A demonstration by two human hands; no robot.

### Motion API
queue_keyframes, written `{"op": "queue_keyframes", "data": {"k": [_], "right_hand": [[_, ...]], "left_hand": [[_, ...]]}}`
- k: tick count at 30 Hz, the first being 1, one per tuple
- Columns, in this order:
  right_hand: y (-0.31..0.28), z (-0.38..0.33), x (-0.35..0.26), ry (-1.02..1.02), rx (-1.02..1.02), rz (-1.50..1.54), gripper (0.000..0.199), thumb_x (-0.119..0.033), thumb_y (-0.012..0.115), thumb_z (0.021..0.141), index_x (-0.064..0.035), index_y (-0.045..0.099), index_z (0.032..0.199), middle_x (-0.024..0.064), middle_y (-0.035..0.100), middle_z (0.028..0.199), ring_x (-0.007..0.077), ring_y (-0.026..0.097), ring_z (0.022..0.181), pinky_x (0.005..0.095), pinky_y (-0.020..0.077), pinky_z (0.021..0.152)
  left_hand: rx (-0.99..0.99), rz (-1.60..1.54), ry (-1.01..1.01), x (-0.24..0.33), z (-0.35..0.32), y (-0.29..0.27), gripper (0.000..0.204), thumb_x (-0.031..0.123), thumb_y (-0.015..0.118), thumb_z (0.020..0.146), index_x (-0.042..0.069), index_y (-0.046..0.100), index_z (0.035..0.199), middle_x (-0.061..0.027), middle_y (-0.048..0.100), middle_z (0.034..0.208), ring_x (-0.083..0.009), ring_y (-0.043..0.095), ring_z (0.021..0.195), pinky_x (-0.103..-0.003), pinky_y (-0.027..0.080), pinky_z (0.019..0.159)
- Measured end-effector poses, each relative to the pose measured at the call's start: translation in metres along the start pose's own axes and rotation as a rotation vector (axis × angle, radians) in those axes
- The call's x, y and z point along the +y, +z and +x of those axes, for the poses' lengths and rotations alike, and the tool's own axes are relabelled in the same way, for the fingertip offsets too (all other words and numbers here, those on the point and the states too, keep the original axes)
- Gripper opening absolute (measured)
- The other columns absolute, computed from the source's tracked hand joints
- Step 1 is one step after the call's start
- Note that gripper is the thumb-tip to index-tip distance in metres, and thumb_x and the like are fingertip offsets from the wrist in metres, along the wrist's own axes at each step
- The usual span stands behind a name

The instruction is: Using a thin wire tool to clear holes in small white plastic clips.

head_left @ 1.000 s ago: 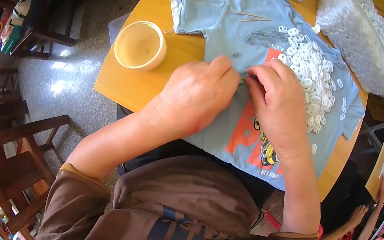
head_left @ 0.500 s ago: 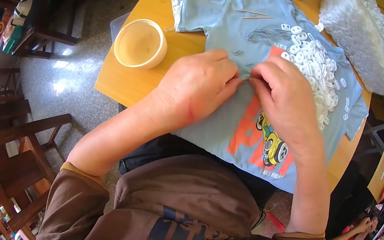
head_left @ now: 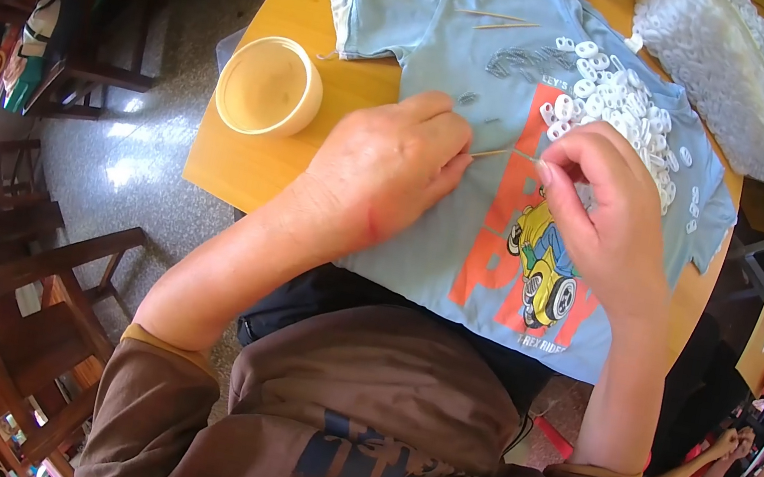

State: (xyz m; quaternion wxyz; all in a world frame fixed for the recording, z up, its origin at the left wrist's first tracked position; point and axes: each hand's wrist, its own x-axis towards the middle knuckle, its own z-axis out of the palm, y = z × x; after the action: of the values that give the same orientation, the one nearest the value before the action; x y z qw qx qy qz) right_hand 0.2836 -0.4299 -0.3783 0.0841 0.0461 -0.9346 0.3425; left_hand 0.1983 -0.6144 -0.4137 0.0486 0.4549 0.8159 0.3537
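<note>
My left hand (head_left: 396, 155) is closed in a pinch on a thin wooden stick like a toothpick (head_left: 491, 154), its tip pointing right over a light blue T-shirt (head_left: 442, 213). My right hand (head_left: 606, 200) pinches one end of a thin grey wire-like piece (head_left: 525, 155), too small to name surely, near the stick's tip. Beyond the hands, a heap of similar dark grey pieces (head_left: 533, 63) lies on the shirt, and a few lie apart. White plastic pieces with oval holes (head_left: 626, 108) are piled beyond my right hand. Two more wooden sticks (head_left: 499, 21) rest on the shirt's upper part.
A round, translucent tub (head_left: 269, 86) stands on the wooden table (head_left: 356, 93) at the left. A large clear bag of white pieces (head_left: 704, 65) lies at the far right. Wooden chairs (head_left: 34, 322) stand on the left; other people's arms (head_left: 703, 464) show at the lower right.
My hands were close together; the right one has moved right, opening a gap in which the wooden stick and grey piece show. The left hand has hardly moved.
</note>
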Motion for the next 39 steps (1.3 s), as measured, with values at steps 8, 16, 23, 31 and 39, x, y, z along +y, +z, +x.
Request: {"op": "queue_keyframes", "data": {"k": [8,16,23,31,39], "right_hand": [[0.016,-0.044,-0.030,0.277,0.154,0.763,0.004,0.001,0.057,0.077,0.0007,0.053,0.078,0.0067,0.053,0.077,0.0133,0.049,0.070,0.0249,0.0406,0.064],[0.032,-0.065,-0.051,0.244,0.165,1.077,0.009,0.004,0.056,0.076,0.0010,0.053,0.084,0.0091,0.054,0.085,0.0142,0.051,0.076,0.0259,0.0405,0.069],[0.034,-0.074,-0.053,0.213,0.153,1.052,0.010,0.004,0.056,0.077,0.0001,0.053,0.086,0.0089,0.054,0.086,0.0147,0.050,0.079,0.0260,0.0401,0.070],[0.039,-0.077,-0.060,0.258,0.187,1.039,0.005,-0.005,0.053,0.082,-0.0004,0.051,0.084,0.0099,0.052,0.086,0.0140,0.051,0.077,0.0272,0.0423,0.074],[0.045,-0.078,-0.060,0.332,0.196,1.094,0.005,-0.005,0.051,0.083,0.0002,0.051,0.083,0.0101,0.055,0.084,0.0143,0.052,0.076,0.0272,0.0427,0.073]], "left_hand": [[0.015,-0.604,-0.343,0.029,-0.019,-0.017,0.015,0.000,0.055,0.077,0.001,0.060,0.092,-0.0039,0.054,0.075,-0.0117,0.054,0.062,-0.022,0.041,0.053],[-0.071,-1.473,-0.678,0.058,-0.052,-0.018,0.021,-0.001,0.056,0.082,-0.004,0.055,0.102,-0.0092,0.060,0.085,-0.0127,0.056,0.059,-0.022,0.048,0.056],[-0.056,-1.576,-0.689,0.060,-0.060,-0.010,0.019,-0.002,0.055,0.082,-0.003,0.055,0.101,-0.0100,0.060,0.085,-0.0145,0.059,0.063,-0.024,0.049,0.058],[-0.042,-1.607,-0.682,0.060,-0.063,-0.001,0.014,0.001,0.055,0.084,-0.002,0.055,0.098,-0.0088,0.060,0.083,-0.0139,0.058,0.067,-0.025,0.049,0.062],[0.093,-1.268,-0.428,0.056,-0.070,0.013,0.007,0.005,0.054,0.086,0.002,0.054,0.092,-0.0059,0.051,0.087,-0.0093,0.049,0.063,-0.022,0.041,0.059]]}}
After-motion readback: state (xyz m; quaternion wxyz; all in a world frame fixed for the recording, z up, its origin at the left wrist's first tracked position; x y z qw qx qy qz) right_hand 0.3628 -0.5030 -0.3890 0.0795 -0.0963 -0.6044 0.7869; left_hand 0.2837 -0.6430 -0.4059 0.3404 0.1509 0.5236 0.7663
